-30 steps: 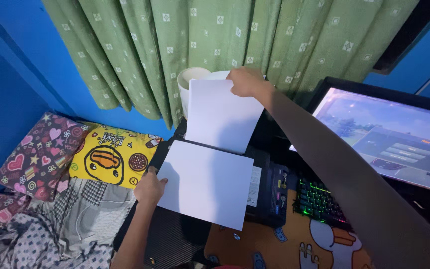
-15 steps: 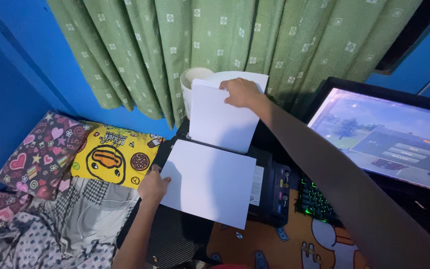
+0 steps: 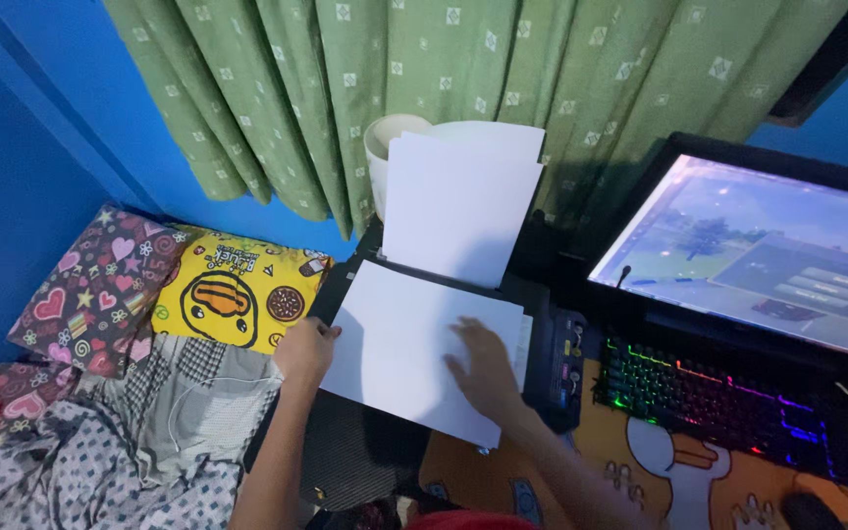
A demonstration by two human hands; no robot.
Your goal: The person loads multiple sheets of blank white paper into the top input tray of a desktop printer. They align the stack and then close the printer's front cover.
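Flat white paper sheet (image 3: 399, 344) lies on top of a black printer (image 3: 542, 334), overhanging its front edge toward the person. Left hand (image 3: 306, 351) has its grip pinching the sheet's left edge, thumb on top, fingers curled under as far as can be seen. Right hand (image 3: 483, 368) lies flat on the sheet's right half, fingers spread, palm pressing down, not pinching anything. Sheet looks light, thin, floppy, prob. smooth and a bit slippery; creases easily, so best taken at opposite edges w/ light pinch or slid under a flat palm, not grabbed mid-sheet. Second stack of upright sheets (image 3: 458, 211) stands in the printer's rear feed, leaning back, apart from both hands. Behind it a white cylindrical container (image 3: 385, 147), partly hidden, in front of a green curtain (image 3: 463, 69) w/ small white square motifs. Printer has a white rectangular label strip (image 3: 525, 339) just right of the flat sheet, print too small to tell. Right: lit monitor (image 3: 768, 255), RGB keyboard (image 3: 718, 397) on an orange cartoon-duck mat (image 3: 640, 471) over the bench. Left: yellow duck-print pillow (image 3: 238, 294), dark hearts-and-stars pillow (image 3: 90, 294), patterned bedding (image 3: 100, 451).
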